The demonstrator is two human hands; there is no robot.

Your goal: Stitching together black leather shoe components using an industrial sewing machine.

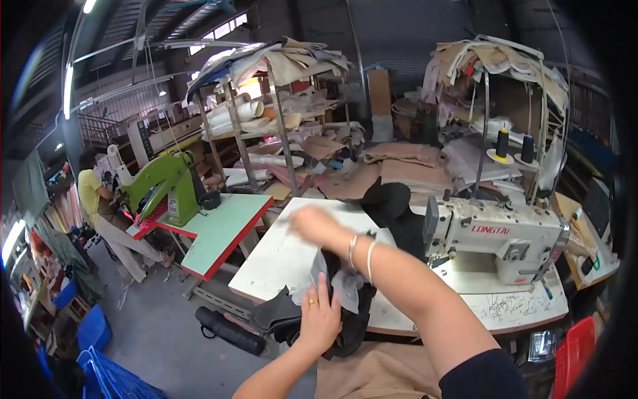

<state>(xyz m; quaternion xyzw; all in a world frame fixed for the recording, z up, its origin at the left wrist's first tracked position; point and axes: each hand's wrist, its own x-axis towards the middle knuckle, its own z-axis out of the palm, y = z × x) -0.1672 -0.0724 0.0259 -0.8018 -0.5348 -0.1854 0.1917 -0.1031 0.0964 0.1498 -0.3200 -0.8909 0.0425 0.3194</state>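
Observation:
My left hand (321, 320) lies with fingers stretched out on a bundle of black material (282, 312) at the near edge of the white sewing table (262, 266). A thin, pale, see-through sheet (347, 291) sits on the bundle, beside and under those fingers. Reaching across from the right, my right hand (318, 226) is above the tabletop, beyond the bundle. Motion smears its fingers, so whether they hold anything cannot be made out. Bracelets circle that wrist. Past my right forearm, more black pieces (399, 213) are heaped against the white sewing machine (495, 233).
Thread clippings (515, 307) litter the table's right end. Two thread spools (502, 145) stand behind the machine. Brown cloth (379, 372) covers my lap. A black cylindrical case (229, 330) is below the table's left side. Beyond a green-topped table (226, 223), a person (93, 193) works by a green press (169, 183).

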